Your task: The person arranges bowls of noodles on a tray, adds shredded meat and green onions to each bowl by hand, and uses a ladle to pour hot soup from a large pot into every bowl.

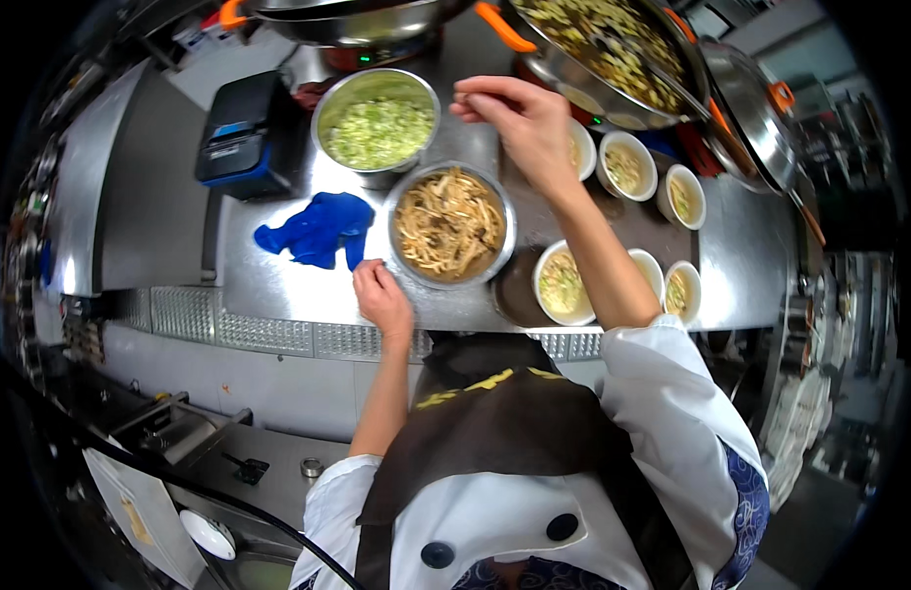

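Observation:
My right hand (525, 118) is raised over the counter, right of a metal pot of chopped green vegetable (374, 133), its fingers bent together; whether they pinch something cannot be made out. My left hand (381, 295) is at the counter's near side with curled fingers, just below a blue cloth (315, 230). Between the hands sits a metal bowl of cooked shredded food (449, 225). Several white cups with chopped food in them stand on a dark tray (529, 214); among them are a front cup (564, 284) and a back cup (627, 167). My right forearm partly hides some cups.
A large pan of chopped food (610, 59) with a ladle in it stands at the back right, beside a metal lid (754, 110). Another pan (345, 26) is at the back left. A black label printer (241, 136) stands left of the green vegetable.

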Tool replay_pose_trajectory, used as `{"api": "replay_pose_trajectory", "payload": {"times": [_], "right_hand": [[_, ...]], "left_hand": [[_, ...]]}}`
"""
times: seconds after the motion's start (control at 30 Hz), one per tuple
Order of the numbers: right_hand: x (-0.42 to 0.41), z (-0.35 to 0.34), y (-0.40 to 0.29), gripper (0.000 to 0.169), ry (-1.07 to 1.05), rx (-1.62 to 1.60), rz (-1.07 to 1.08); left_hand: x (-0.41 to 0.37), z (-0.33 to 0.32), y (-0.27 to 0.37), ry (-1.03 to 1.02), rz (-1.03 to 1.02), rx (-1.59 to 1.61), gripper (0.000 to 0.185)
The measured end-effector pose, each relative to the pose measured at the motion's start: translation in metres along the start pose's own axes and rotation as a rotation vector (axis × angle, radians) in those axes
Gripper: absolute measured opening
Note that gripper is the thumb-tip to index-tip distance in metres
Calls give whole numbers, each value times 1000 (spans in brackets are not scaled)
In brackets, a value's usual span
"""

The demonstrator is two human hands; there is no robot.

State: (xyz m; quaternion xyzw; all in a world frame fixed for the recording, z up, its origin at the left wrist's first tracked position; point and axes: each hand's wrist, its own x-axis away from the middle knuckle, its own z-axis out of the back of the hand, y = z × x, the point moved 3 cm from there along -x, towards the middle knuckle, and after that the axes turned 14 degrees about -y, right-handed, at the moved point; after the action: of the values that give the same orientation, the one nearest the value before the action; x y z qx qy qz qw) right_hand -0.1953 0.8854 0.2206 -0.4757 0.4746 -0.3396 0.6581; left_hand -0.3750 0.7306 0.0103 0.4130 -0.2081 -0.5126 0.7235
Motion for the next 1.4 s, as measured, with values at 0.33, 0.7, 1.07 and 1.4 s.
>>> {"api": "replay_pose_trajectory", "payload": {"times": [0.33, 0.7, 1.07, 1.4], "right_hand": [[250, 66, 21, 24, -49, 1051, -374], [270, 94, 3, 59, 314, -637, -468], [276, 97, -15, 55, 203, -1085, -310], [290, 113, 11, 73, -71, -1553, -382]], "left_hand": [[-1, -2, 7, -93, -11, -65, 16], [26, 11, 107, -160, -94, 323, 16], [123, -106, 259, -812, -729, 88, 47], [117, -80, 251, -546, -474, 296, 26]]}}
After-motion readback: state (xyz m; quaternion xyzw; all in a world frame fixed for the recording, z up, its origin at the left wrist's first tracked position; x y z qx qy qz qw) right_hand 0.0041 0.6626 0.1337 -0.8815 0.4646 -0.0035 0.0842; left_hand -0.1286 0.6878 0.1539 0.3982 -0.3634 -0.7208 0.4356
